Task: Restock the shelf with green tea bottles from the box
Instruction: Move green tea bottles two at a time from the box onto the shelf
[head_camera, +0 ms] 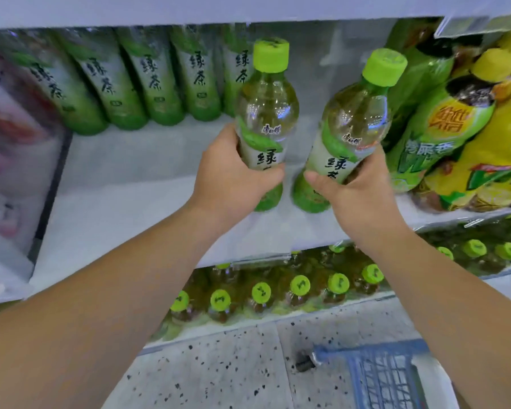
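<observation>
Tea row [157, 84] behind; yellow packs [490, 160] beside right bottle [351, 122].

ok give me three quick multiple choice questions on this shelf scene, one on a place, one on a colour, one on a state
1. Where does the row of green-labelled tea bottles stand?
A. at the back of the white shelf
B. on the speckled floor
C. in a blue basket

2. What colour is the screw cap of the clear plastic left tea bottle, gripped by the left hand?
A. red
B. white
C. lime green

3. How is the clear plastic right tea bottle, gripped by the right hand?
A. lying flat
B. tilted, cap on
C. uncapped

Answers:
1 A, the row lines the shelf's back.
2 C, the cap is plainly lime green.
3 B, its capped top leans rightward.
</observation>
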`<state>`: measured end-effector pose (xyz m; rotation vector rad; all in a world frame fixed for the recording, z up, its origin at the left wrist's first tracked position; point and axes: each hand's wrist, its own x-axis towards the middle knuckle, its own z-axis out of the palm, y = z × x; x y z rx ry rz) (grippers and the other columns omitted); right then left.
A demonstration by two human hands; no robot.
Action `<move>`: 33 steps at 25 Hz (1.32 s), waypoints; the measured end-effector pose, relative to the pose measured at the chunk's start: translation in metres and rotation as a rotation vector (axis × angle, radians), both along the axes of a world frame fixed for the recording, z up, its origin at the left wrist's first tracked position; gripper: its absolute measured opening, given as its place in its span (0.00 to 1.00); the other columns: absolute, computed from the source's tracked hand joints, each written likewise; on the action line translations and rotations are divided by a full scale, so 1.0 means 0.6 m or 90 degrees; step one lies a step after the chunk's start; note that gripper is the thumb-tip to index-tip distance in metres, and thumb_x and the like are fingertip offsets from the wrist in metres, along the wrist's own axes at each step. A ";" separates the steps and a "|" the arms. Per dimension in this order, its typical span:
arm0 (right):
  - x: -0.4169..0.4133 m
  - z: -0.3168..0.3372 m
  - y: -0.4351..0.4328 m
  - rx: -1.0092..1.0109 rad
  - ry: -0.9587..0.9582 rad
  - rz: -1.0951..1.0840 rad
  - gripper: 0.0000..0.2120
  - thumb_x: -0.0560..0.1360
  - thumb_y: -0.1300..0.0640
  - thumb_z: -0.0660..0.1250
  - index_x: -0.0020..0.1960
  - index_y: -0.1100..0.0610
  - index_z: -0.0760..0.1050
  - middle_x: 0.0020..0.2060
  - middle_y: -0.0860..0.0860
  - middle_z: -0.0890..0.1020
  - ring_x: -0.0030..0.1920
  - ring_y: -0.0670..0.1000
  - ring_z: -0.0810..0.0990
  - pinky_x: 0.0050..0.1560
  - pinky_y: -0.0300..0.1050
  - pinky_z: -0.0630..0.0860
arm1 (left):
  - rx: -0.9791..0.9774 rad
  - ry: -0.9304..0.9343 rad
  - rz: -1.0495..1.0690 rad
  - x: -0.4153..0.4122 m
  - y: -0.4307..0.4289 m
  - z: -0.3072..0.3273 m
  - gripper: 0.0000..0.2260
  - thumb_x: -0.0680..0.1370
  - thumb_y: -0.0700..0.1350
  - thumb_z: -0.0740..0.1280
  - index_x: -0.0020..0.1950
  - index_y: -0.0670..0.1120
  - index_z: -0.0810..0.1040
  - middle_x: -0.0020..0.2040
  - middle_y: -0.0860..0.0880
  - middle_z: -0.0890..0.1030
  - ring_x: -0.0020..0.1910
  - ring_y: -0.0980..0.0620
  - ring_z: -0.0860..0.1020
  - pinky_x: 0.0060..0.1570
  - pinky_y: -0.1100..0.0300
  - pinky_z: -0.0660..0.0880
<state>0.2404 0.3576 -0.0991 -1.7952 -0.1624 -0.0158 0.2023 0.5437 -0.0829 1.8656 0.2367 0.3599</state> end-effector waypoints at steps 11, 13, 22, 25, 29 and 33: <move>-0.005 -0.049 -0.009 -0.096 -0.049 -0.018 0.27 0.71 0.59 0.79 0.62 0.44 0.69 0.57 0.42 0.80 0.56 0.35 0.79 0.54 0.28 0.74 | 0.083 0.038 0.034 -0.023 0.000 -0.068 0.24 0.70 0.46 0.81 0.64 0.53 0.80 0.57 0.55 0.78 0.56 0.64 0.78 0.57 0.65 0.79; 0.002 -0.059 -0.006 -0.155 -0.078 -0.040 0.23 0.72 0.56 0.77 0.59 0.41 0.70 0.52 0.35 0.80 0.53 0.32 0.78 0.48 0.24 0.72 | 0.088 0.018 0.053 -0.017 0.001 -0.081 0.23 0.70 0.47 0.81 0.63 0.54 0.81 0.55 0.56 0.80 0.55 0.63 0.80 0.55 0.61 0.81; 0.150 -0.057 0.043 -0.195 -0.092 -0.092 0.19 0.75 0.61 0.73 0.63 0.56 0.73 0.46 0.45 0.80 0.48 0.49 0.78 0.47 0.38 0.70 | 0.098 -0.045 0.135 0.126 -0.007 -0.097 0.20 0.71 0.41 0.79 0.61 0.46 0.78 0.56 0.47 0.81 0.55 0.51 0.80 0.54 0.47 0.80; 0.192 -0.063 0.053 -0.198 -0.087 -0.117 0.16 0.76 0.62 0.71 0.62 0.57 0.73 0.40 0.41 0.76 0.46 0.48 0.76 0.44 0.36 0.69 | 0.099 -0.047 0.132 0.158 -0.010 -0.099 0.19 0.73 0.40 0.78 0.61 0.45 0.78 0.58 0.46 0.79 0.56 0.50 0.78 0.57 0.48 0.79; 0.233 -0.066 0.061 -0.219 -0.077 -0.134 0.14 0.76 0.60 0.71 0.60 0.55 0.74 0.45 0.47 0.79 0.48 0.51 0.78 0.47 0.40 0.72 | 0.156 -0.021 0.160 0.200 -0.017 -0.090 0.20 0.73 0.42 0.78 0.63 0.44 0.77 0.61 0.46 0.72 0.59 0.46 0.76 0.63 0.54 0.74; 0.259 -0.069 0.067 -0.230 -0.086 -0.147 0.14 0.75 0.59 0.71 0.60 0.54 0.74 0.50 0.50 0.82 0.53 0.55 0.81 0.52 0.44 0.75 | 0.223 0.042 0.146 0.228 -0.017 -0.082 0.18 0.77 0.44 0.74 0.64 0.42 0.74 0.52 0.43 0.79 0.54 0.40 0.79 0.48 0.56 0.72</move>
